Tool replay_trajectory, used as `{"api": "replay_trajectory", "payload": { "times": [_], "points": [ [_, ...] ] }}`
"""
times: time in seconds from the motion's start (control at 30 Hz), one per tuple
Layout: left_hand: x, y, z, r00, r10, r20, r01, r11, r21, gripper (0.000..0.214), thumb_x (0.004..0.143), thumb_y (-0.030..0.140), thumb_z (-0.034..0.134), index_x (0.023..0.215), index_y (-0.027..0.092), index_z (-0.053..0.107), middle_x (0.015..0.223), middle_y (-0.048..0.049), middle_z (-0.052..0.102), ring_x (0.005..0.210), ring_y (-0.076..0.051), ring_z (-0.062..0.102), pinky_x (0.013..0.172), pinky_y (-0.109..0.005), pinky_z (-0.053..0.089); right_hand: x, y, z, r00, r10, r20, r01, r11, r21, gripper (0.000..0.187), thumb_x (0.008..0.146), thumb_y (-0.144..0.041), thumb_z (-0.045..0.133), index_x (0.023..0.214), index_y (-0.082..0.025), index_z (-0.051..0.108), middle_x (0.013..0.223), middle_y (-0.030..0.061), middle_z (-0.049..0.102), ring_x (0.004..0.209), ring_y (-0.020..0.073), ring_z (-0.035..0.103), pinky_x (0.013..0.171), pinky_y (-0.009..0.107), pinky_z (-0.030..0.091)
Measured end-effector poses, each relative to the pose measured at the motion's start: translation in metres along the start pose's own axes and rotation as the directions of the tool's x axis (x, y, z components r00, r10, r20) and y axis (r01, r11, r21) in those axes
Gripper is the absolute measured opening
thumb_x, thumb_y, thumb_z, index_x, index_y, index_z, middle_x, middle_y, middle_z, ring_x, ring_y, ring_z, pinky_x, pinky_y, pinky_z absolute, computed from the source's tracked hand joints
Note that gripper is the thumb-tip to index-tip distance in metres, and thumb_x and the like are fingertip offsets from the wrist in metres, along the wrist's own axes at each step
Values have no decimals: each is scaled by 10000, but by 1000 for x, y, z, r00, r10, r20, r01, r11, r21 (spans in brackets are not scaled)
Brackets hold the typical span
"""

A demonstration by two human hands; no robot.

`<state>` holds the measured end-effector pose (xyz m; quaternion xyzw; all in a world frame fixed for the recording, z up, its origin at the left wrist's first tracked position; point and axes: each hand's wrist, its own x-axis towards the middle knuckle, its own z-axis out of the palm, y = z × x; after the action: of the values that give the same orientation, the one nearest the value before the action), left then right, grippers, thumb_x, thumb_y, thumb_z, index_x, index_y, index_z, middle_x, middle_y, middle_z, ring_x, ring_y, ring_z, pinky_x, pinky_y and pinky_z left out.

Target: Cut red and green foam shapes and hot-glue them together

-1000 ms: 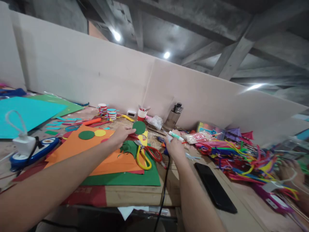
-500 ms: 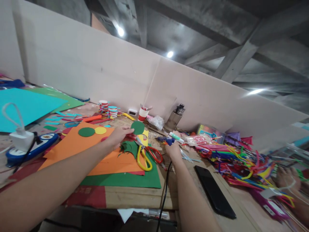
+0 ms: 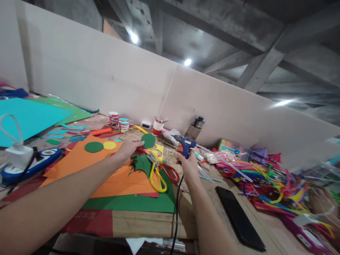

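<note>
Glue gun [image 3: 187, 147] lifted, right hand [image 3: 190, 165] gripping it, left [image 3: 128, 150] pinching green disc [image 3: 148, 141], scissors [image 3: 156, 163] between

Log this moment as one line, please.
left hand: holds green disc | right hand: holds blue glue gun | black phone: lying flat

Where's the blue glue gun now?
In the head view, the glue gun is right of centre, in the right hand, in front of the bottle.

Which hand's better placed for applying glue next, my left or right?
Probably your right hand: it holds the blue glue gun, while your left hand is occupied, pinching a green disc near its edge.
</note>
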<state>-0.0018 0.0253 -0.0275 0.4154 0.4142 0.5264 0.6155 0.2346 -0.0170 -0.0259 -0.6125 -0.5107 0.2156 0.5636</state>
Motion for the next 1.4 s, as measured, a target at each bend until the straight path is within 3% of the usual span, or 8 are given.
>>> {"api": "replay_trajectory", "payload": {
  "times": [0.1, 0.2, 0.3, 0.53, 0.7, 0.83, 1.13, 1.4],
  "points": [
    [1, 0, -2, 999, 28, -32, -28, 999, 16, 184, 701, 239, 692, 614, 150, 557, 541, -3, 599, 514, -168, 643, 463, -241, 481, -17, -18, 9, 997, 8, 73, -27, 962, 271, 350, 703, -334, 659, 983, -206, 493, 887, 11, 670, 550, 96, 523, 513, 232, 464],
    [1, -1, -3, 999, 41, -25, -40, 999, 29, 131, 712, 212, 664, 635, 150, 576, 530, -6, 597, 521, -171, 642, 475, -246, 485, -34, -31, 15, 992, 17, 124, -61, 932, 356, 349, 700, -310, 682, 992, -214, 517, 839, 0, 673, 504, 85, 467, 463, 213, 400],
    [-1, -2, -3, 999, 35, 4, -35, 999, 23, 89, 703, 188, 666, 646, 144, 613, 555, -26, 632, 527, -161, 637, 494, -241, 487, -44, -37, 18, 983, 2, 181, -74, 916, 395, 374, 709, -300, 673, 1038, -220, 514, 952, 15, 689, 499, 79, 455, 460, 216, 392],
    [-12, 1, 3, 998, 12, 63, -13, 1000, 22, 81, 715, 165, 642, 639, 139, 655, 595, -52, 679, 532, -155, 634, 545, -249, 498, -49, -35, 23, 978, -63, 197, 18, 975, 223, 440, 706, -306, 691, 1104, -195, 538, 1041, 49, 687, 801, 169, 644, 738, 290, 509],
    [-13, -1, 5, 996, 28, 81, -28, 1000, -1, 59, 678, 183, 679, 644, 140, 658, 596, -50, 674, 545, -160, 641, 544, -244, 496, -59, -46, 21, 962, -193, 195, 189, 981, 37, 256, 834, -343, 544, 1040, -193, 571, 952, 50, 696, 858, 199, 636, 777, 307, 485],
    [-13, -2, 6, 993, 46, 105, -47, 999, 6, 34, 672, 170, 660, 665, 137, 666, 608, -47, 672, 549, -153, 637, 551, -246, 505, -63, -45, 21, 929, -294, 224, 312, 949, -50, 243, 892, -370, 485, 1036, -197, 578, 968, 63, 669, 905, 219, 610, 820, 336, 459],
    [-16, -2, 8, 988, 56, 143, -57, 998, 1, 43, 675, 158, 655, 703, 144, 683, 638, -41, 671, 555, -154, 639, 552, -255, 521, -59, -32, 25, 904, -342, 258, 375, 923, -90, 340, 896, -312, 501, 1217, -208, 540, 1142, 81, 648, 1021, 240, 594, 889, 363, 443],
    [-19, -4, 10, 984, 32, 176, -41, 998, 48, 60, 703, 162, 631, 734, 152, 682, 640, -40, 692, 591, -164, 667, 584, -253, 526, -60, -36, 24, 921, -315, 229, 353, 924, -147, 366, 905, -309, 481, 1250, -197, 530, 1165, 94, 638, 1051, 246, 583, 906, 371, 426]
  ]
}}
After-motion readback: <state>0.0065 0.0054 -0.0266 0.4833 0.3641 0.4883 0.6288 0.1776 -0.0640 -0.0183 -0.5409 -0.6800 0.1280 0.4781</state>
